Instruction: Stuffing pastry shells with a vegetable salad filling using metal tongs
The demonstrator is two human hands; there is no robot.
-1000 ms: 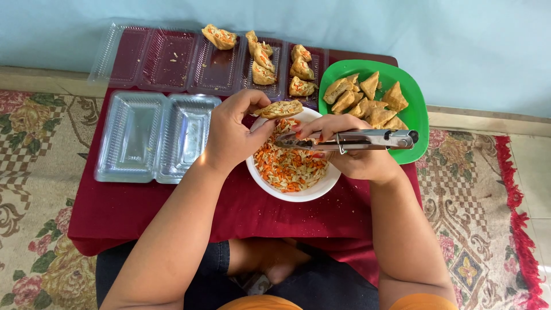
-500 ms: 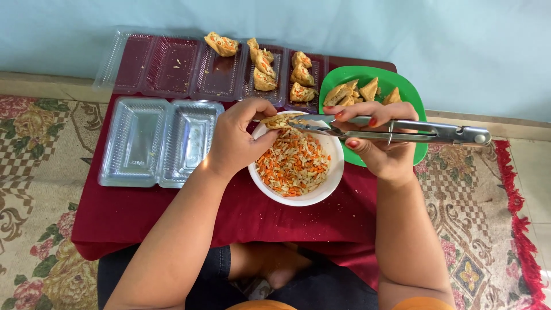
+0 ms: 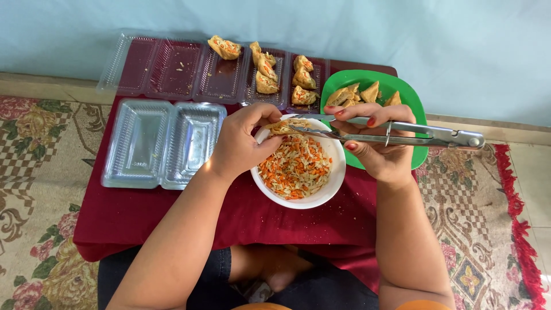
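Observation:
My left hand (image 3: 244, 140) holds a fried tofu pocket (image 3: 285, 126) over the rim of a white bowl (image 3: 336, 178) of shredded orange and pale vegetable filling (image 3: 295, 166). My right hand (image 3: 376, 143) grips metal tongs (image 3: 402, 133) lying sideways, their tips pushed into the open tofu pocket. Behind my right hand stands a green plate (image 3: 416, 92) with several plain fried tofu pieces (image 3: 359, 93).
All stands on a low table with a dark red cloth (image 3: 143, 212). A clear tray (image 3: 172, 72) at the back holds several stuffed tofu pieces (image 3: 267, 69). An open clear plastic box (image 3: 163, 143) lies at the left. Patterned carpet surrounds the table.
My right hand turned the tongs so the handles swung out to the right and the tips went into the tofu pocket. The plate's tofu pieces became partly hidden behind that hand.

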